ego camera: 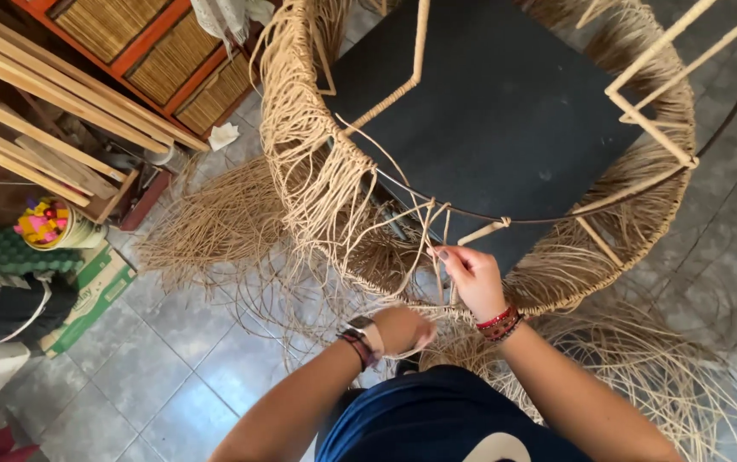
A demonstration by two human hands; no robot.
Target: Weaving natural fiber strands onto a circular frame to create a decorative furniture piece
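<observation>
Grey floor tiles (171, 359) lie strewn with loose tan fibre strands (214, 222), and wooden slats (43, 111) lean by an orange shelf unit (154, 51) at left. Straight ahead, the woven round frame (317, 154) rings a dark tabletop (505, 111). At its near rim the right hand (471, 278) pinches hanging strands (432, 227), while the left hand (402, 329), fisted, pulls a strand below.

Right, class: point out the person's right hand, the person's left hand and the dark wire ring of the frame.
right hand (473, 278), head view, back of the hand.
left hand (402, 329), head view, back of the fist.
dark wire ring (539, 221), head view, bare stretch of the front arc.
</observation>
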